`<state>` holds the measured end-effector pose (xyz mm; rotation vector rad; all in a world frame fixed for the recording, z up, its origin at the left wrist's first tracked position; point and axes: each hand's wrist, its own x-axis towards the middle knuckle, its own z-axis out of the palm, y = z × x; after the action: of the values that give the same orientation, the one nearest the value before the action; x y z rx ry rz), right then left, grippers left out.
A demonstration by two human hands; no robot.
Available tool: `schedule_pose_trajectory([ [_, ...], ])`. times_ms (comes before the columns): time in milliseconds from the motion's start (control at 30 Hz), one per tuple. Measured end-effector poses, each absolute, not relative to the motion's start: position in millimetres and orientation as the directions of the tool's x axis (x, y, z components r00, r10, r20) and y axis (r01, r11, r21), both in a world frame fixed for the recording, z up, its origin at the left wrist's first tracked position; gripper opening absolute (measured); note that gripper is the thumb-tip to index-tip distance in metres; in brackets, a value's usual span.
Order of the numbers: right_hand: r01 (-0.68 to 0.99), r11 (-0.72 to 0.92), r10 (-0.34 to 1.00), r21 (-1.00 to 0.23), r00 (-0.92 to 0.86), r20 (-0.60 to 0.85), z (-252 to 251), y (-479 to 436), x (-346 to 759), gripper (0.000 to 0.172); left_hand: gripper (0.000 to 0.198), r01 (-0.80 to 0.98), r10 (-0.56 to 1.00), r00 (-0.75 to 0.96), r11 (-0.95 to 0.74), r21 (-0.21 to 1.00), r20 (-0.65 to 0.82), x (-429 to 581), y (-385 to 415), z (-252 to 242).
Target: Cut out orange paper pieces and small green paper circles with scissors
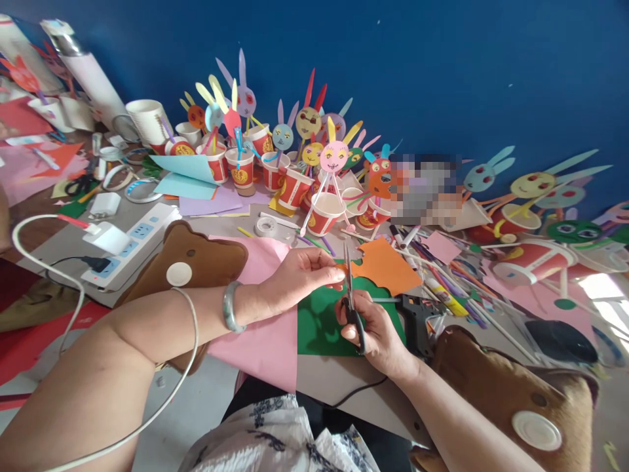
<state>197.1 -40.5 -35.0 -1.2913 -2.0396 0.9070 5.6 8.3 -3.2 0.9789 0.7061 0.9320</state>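
Note:
My right hand grips black-handled scissors, whose blades point up and away from me. Pinched between the fingers of my left hand is a small piece of orange paper, right beside the blades. A larger sheet of orange paper with scalloped cut edges lies just beyond the blades; whether it joins the small piece is hidden. Beneath my hands are a green sheet and a pink sheet. A black glue gun rests to the right of my right hand.
Red-and-white paper cups with paper rabbit figures line the blue wall. On the left are a power strip and a brown pouch; a white cable crosses my left arm. Pens and another brown pouch are on the right.

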Motion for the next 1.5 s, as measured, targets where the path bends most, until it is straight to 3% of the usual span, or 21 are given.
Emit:
schedule_pose_trajectory([
  [1500,0.51,0.257,0.924,-0.821,-0.378,0.055,-30.7,-40.3,199.2,0.071,0.016,-0.352,0.907,0.422,0.182,0.918,-0.018,4.0,13.5,-8.6],
])
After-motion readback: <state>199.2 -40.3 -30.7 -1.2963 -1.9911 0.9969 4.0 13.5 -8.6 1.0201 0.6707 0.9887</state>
